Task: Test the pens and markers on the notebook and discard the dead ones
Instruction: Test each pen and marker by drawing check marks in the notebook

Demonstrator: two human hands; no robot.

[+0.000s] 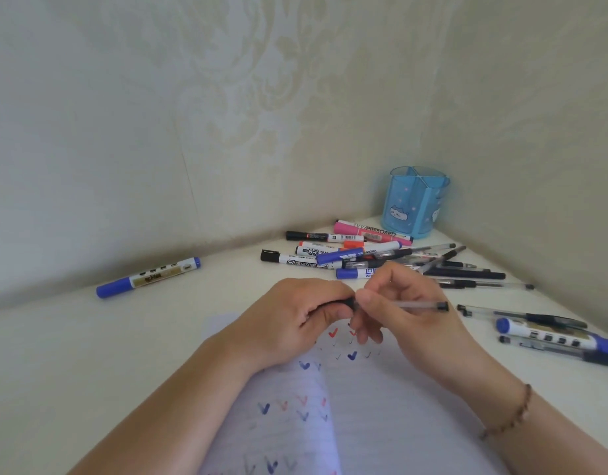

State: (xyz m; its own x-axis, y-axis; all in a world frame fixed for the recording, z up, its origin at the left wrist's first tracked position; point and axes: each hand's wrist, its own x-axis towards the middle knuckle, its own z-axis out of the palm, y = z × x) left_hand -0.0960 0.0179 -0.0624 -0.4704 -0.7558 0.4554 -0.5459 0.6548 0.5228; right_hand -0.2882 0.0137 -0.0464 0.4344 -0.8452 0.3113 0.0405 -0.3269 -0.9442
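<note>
**Gel pen and cap held over the notebook**

Left hand (295, 317) pinches the black cap (337, 303); right hand (408, 313) grips the clear gel pen (419, 305) above the notebook (381, 423). The pen looks light, stiff and slick; best held near its tip.

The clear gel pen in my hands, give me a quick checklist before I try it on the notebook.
1. Clear gel pen gripped by right hand: ok.
2. Black cap pinched in left hand: ok.
3. Cap fully off the tip: cannot tell, fingers hide it.
4. White lined notebook open below the hands: ok.
5. Blank space beside the tick marks: ok.
6. Pen has ink: cannot tell.
</note>
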